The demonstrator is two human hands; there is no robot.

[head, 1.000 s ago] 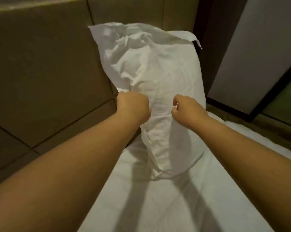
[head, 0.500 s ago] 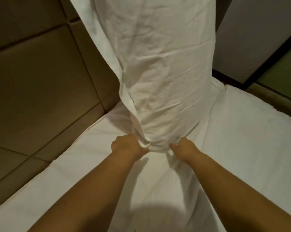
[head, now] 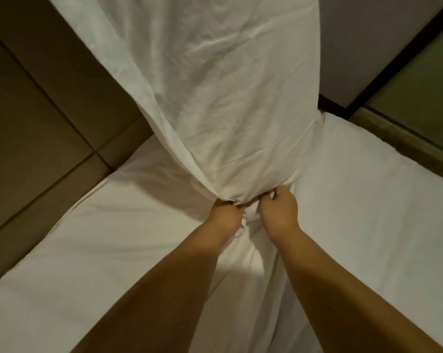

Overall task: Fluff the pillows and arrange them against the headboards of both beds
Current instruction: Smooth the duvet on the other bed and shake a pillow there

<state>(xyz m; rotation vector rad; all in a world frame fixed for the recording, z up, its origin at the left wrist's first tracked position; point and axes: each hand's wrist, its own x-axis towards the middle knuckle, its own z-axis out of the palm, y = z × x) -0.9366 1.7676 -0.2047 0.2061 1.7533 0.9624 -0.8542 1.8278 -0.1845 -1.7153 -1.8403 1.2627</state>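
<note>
A white pillow (head: 223, 93) in a creased case stands on end on the bed, its top cut off by the frame's upper edge. It leans toward the padded brown headboard (head: 44, 115) on the left. My left hand (head: 226, 216) and my right hand (head: 279, 211) sit close together at the pillow's lower end, each shut on a bunch of the case fabric just above the white sheet (head: 113, 250).
A grey wall panel (head: 373, 42) with a dark frame rises behind the bed's far corner. A greenish surface (head: 424, 98) and a brown ledge run along the right side of the mattress.
My hands have slid down from the pillow's middle to its bottom end and drawn closer together. The pillow now stands taller and fills the upper view.
</note>
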